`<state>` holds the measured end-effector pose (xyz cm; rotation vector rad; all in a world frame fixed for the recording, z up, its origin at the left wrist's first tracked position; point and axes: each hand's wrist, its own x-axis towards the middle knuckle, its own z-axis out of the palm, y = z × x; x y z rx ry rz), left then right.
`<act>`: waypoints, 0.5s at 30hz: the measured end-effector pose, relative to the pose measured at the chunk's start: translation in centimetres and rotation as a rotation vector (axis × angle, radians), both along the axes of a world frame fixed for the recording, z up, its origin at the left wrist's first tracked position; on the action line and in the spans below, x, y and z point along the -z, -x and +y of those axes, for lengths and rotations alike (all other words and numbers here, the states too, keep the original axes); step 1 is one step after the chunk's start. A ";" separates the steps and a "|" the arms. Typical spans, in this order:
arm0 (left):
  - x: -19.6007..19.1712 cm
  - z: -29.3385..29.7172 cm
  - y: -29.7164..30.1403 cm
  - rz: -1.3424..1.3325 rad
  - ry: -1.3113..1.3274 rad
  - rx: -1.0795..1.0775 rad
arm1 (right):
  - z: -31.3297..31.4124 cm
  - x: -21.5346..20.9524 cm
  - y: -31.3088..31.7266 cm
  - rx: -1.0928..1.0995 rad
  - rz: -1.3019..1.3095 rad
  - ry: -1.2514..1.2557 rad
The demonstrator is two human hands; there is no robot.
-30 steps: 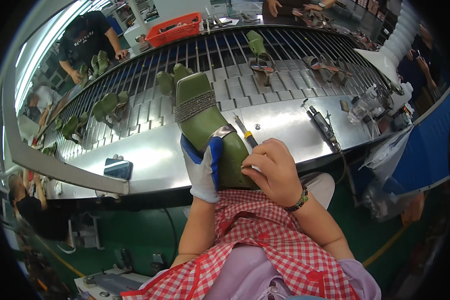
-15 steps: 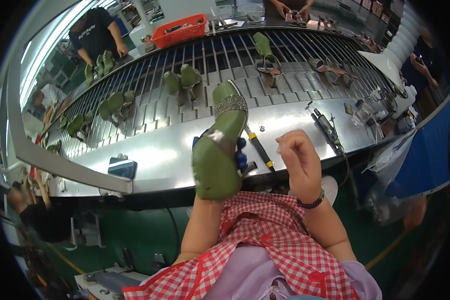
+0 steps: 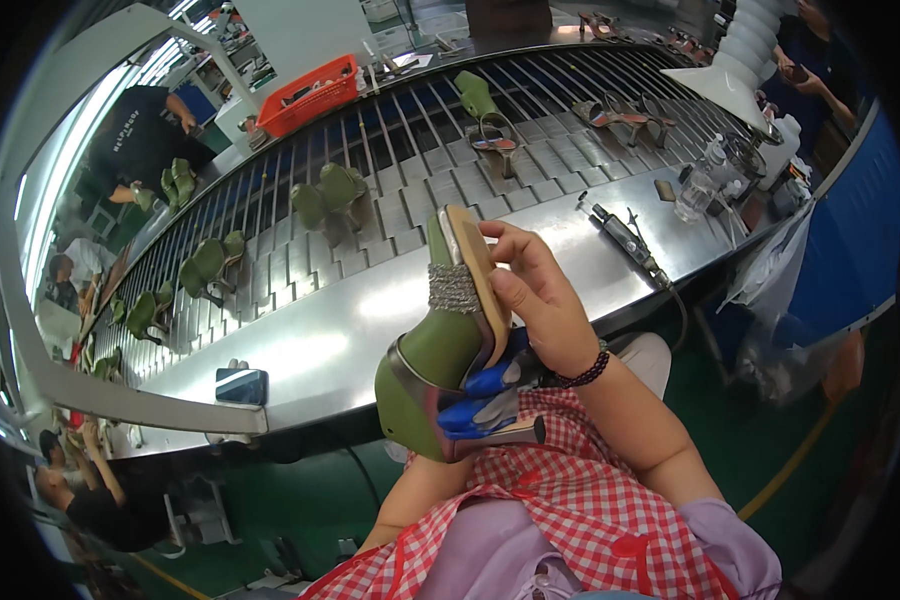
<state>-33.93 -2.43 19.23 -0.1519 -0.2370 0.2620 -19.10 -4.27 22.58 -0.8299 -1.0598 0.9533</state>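
A high-heeled sandal fitted on a green shoe last (image 3: 410, 385) is held up in front of me, toe end up. Round its heel part, my left hand (image 3: 485, 405) is closed, with blue covering on the fingers; the palm is hidden. A glittery silver band (image 3: 454, 288) crosses the last. The tan sole (image 3: 485, 295) faces right, and the slim heel (image 3: 515, 432) points toward the lower right. My right hand (image 3: 542, 300) has its thumb and fingers on the sole's edge, near the toe, a dark bead bracelet on the wrist.
A slatted metal conveyor (image 3: 390, 220) carries several green lasts (image 3: 328, 195) and sandals (image 3: 625, 118). On the steel ledge lie a corded hand tool (image 3: 625, 240), a phone (image 3: 242, 386) and bottles (image 3: 698, 190). Beyond stands a red basket (image 3: 308, 100). A white hose hood (image 3: 730, 85) hangs right; co-workers stand around.
The sandal has been turned so its sole and heel show. My right hand has moved left onto the sole. The whole view has shifted, and the yellow-and-black handle is out of sight.
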 end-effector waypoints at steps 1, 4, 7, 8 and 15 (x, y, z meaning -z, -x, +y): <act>0.1 -0.2 0.0 -0.033 0.007 0.021 | -0.1 -0.1 0.6 -0.039 0.090 0.011; 0.3 -0.8 0.1 -0.108 0.025 0.063 | -0.2 0.3 0.7 -0.167 0.235 0.066; 0.4 -1.1 0.3 0.005 0.008 0.050 | -0.7 0.4 1.2 -0.280 0.309 -0.015; -0.1 -1.3 0.5 0.124 -0.013 0.032 | -0.7 0.6 1.3 -0.290 0.324 -0.046; -0.3 -0.9 0.8 0.170 -0.147 -0.136 | -0.3 0.1 1.2 -0.217 0.433 0.147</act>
